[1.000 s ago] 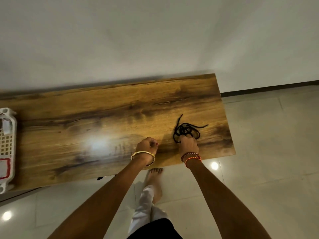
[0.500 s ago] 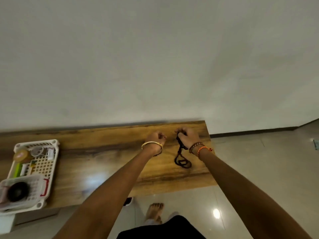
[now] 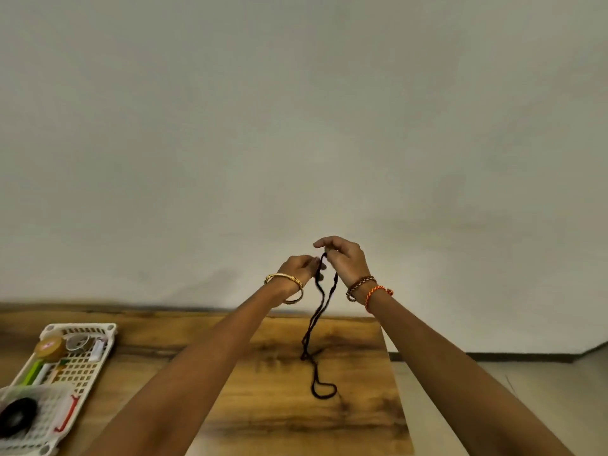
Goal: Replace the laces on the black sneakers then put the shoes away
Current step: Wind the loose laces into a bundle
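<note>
A plain off-white wall (image 3: 296, 126) fills the upper part of the view from 9 o'clock through 12 to 3 o'clock. Below it, a long wooden table (image 3: 269, 422) with a brown, dark-streaked grain occupies the 6 to 9 o'clock area. A pale tiled floor (image 3: 526, 390) lies at 4 o'clock, meeting the wall along a dark skirting strip.

A white perforated plastic basket (image 3: 82, 366) rests on the table at 8 o'clock. It holds a round yellow-lidded container (image 3: 50, 347), a black ring-shaped item (image 3: 17, 417) and several small items that are too blurred to identify.

Both forearms rise from the lower edge toward the frame centre. The left hand (image 3: 297, 269), with a gold bangle (image 3: 284, 287) on the wrist, has curled fingers pinching the black shoelace (image 3: 320, 324) near its top. The right hand (image 3: 343, 258), with braided brown and orange wrist cords (image 3: 368, 289), pinches the top of the same lace just beside the left hand. The lace hangs from both hands in long doubled strands. Its lower loop lies at 6 o'clock over the table; contact with the surface cannot be determined.
</note>
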